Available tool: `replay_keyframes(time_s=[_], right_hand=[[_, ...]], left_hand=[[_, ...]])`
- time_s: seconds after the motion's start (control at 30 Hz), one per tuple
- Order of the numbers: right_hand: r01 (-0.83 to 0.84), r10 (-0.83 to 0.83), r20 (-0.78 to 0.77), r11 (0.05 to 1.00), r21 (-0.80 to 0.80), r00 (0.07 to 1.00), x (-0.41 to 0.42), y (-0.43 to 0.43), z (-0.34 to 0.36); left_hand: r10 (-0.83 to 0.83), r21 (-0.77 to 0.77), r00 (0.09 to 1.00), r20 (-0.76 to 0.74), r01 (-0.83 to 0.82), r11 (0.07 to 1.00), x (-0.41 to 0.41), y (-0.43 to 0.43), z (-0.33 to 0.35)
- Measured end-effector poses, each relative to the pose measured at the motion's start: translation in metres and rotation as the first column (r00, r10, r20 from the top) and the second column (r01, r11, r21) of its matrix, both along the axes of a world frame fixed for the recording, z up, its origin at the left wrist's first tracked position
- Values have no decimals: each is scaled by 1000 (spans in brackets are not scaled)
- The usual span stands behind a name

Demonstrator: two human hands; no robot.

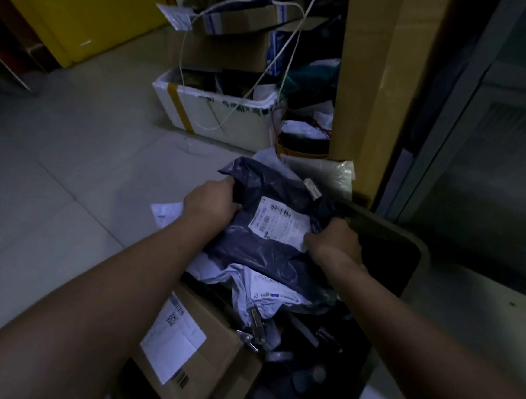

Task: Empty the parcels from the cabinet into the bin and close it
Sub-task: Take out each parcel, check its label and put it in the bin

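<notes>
The parcel (pixel 271 231) over the bin (pixel 409 239); cardboard box (pixel 211 362) left; foam box (pixel 218 114) behind

We look down on a pale tiled floor (pixel 68 184). A white foam box (pixel 218 114) banded with yellow tape stands on it. Just right of the foam box sits a dark round tub (pixel 303 144), and beyond that a tall cardboard panel (pixel 374 82) stands upright. Nearer us than the foam box lie a small white scrap (pixel 188 146) and a paper slip (pixel 166 212). The dark bin (pixel 415 243) stands nearer and to the right.
</notes>
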State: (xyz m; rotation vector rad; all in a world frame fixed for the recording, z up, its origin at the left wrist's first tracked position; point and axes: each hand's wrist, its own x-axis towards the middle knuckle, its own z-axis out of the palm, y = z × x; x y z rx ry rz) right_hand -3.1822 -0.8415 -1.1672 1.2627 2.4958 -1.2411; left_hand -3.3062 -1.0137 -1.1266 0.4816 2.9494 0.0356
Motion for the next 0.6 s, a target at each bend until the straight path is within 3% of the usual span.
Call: replay_keyframes(time_s=[0.1, 0.23, 0.4, 0.6], right_hand=[[-45, 45, 40, 999, 7, 998, 4, 1, 10], [-154, 159, 58, 985, -75, 986, 13, 16, 25], [-310, 312, -14, 939, -148, 950, 33, 43, 67], [-517, 517, -5, 856, 7, 856, 78, 77, 148]], left_hand=[[-51, -175, 995, -84, 36, 984, 10, 3, 7], [-17, -175, 998, -67, 5, 985, 13, -9, 30], [37, -173, 989, 141, -12, 985, 22, -21, 67], [-94, -52, 948, 305, 115, 992, 71, 22, 130]])
